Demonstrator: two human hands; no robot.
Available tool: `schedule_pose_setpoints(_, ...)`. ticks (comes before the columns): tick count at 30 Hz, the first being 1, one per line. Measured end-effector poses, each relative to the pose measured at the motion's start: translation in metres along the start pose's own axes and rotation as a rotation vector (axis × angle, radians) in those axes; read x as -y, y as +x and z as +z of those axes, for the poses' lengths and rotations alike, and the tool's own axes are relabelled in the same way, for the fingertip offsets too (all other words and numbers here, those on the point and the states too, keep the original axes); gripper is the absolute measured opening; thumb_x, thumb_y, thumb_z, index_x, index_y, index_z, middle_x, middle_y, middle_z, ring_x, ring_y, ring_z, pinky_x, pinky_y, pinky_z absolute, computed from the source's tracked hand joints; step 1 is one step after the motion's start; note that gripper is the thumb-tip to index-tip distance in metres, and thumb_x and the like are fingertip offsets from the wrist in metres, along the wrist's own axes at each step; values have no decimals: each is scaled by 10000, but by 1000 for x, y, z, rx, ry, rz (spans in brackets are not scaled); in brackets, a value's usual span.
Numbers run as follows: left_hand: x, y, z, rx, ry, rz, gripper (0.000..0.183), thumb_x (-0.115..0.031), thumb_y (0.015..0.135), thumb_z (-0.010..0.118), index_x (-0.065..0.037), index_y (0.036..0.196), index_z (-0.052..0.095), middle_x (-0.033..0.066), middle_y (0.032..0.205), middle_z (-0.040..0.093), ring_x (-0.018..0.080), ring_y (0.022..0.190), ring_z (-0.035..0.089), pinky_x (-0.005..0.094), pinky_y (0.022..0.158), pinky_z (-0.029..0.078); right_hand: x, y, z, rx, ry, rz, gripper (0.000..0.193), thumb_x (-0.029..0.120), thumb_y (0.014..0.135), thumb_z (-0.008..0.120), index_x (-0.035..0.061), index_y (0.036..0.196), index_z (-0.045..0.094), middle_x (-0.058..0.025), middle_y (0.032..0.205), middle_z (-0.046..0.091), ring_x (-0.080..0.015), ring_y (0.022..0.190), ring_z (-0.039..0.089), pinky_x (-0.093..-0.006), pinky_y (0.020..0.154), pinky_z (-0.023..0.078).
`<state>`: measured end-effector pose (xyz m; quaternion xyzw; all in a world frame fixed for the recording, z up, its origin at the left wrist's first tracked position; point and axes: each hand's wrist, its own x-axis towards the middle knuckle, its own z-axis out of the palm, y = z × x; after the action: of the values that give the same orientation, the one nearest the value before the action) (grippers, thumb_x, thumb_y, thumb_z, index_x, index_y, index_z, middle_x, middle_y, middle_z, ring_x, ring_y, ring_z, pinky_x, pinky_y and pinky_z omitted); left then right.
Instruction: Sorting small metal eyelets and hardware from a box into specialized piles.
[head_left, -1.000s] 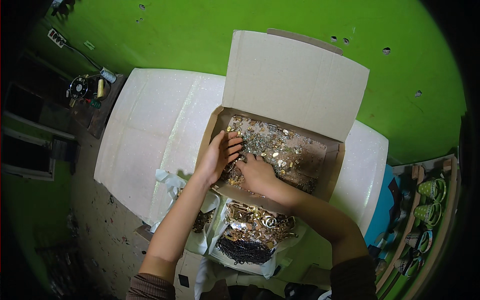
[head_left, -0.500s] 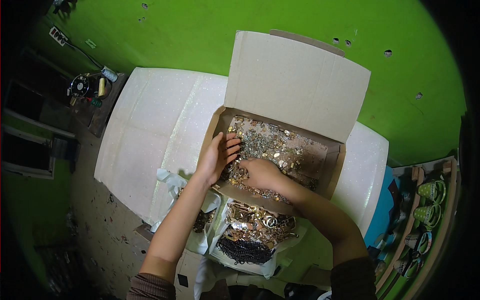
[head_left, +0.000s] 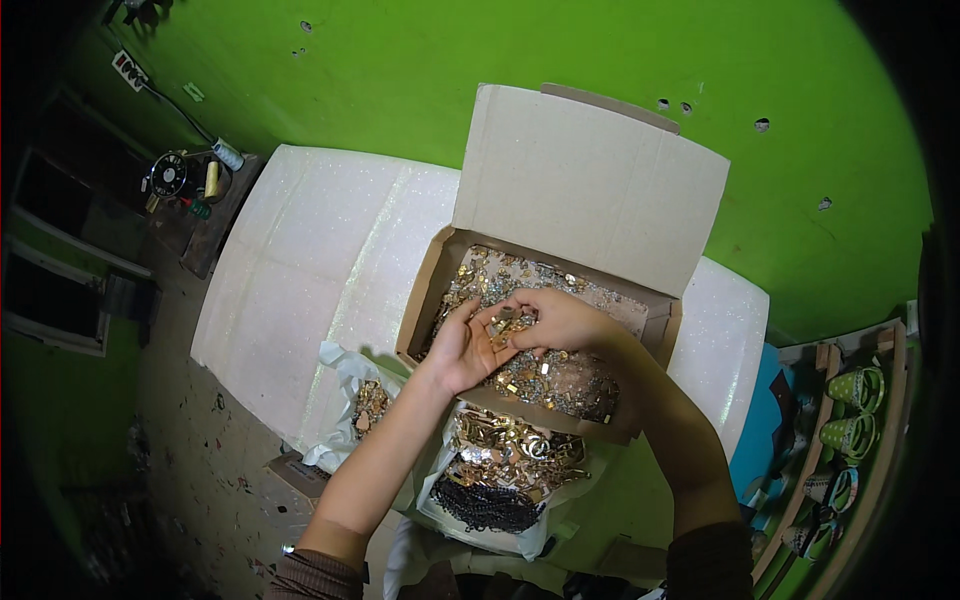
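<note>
An open cardboard box [head_left: 548,405] holds a loose spread of small gold and silver metal ornaments [head_left: 470,290]. Over it, my left hand [head_left: 462,352] is cupped palm up, with a few small gold-coloured pieces [head_left: 510,328] at its fingers. My right hand [head_left: 565,320] bends in from the right, its fingertips closed on those pieces against the left fingers. Their exact shapes are too small to make out. Just in front of the box, a pale plastic-lined container holds larger gold metal pieces [head_left: 520,450] and a heap of black chain or beads [head_left: 485,505].
The box's lid [head_left: 590,180] stands raised toward the green wall [head_left: 380,80]. A glittery white table [head_left: 290,260] extends left. Beside the container, a white plastic bag [head_left: 345,400] holds more small pieces. Sandals [head_left: 850,435] sit on a wooden rack [head_left: 830,365] at right.
Both hands have come together above the box. The right hand has lifted from the ornaments toward the left fingers, and the left hand has turned palm up, moving slightly right.
</note>
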<state>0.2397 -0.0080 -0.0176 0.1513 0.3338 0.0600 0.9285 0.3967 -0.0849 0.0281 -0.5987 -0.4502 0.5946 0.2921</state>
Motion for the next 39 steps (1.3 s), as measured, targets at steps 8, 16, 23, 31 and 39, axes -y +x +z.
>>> schedule_pose_setpoints(8,16,-4,13,8,-265,27,255,-304,893,420,-73,950,512,146,984,533,252,882,564,396,785,500,18,-3,15,-166,-605,-256,325,116,646,651,26,951,579,-149,931,609,-314,886,574,-359,787,444)
schedule_pose_setpoints(16,20,-4,4,4,-360,136,212,-240,885,435,-69,982,513,126,993,530,235,895,554,395,787,515,43,-15,10,-125,-483,-334,298,32,700,572,24,998,584,-154,918,610,-276,879,590,-334,770,455)
schedule_pose_setpoints(23,-3,-8,-6,77,-469,245,210,-185,874,449,-18,964,539,124,1006,570,246,960,559,417,863,473,15,-11,-2,-472,-415,-416,248,5,747,481,5,972,584,-138,829,600,-214,693,581,-299,657,459)
schedule_pose_setpoints(31,-14,-16,-10,35,-492,275,231,-185,889,406,-7,944,542,116,968,574,229,957,547,400,905,443,-51,-12,39,7,-955,-332,520,93,662,628,161,1164,510,-120,1159,455,-280,1064,452,-368,832,451)
schedule_pose_setpoints(39,-11,-18,-10,24,-517,311,225,-171,887,404,1,942,539,125,967,572,234,962,545,400,912,443,-52,-8,48,103,-1163,-371,555,144,606,692,227,1132,537,-107,1236,412,-249,1128,412,-350,868,431)
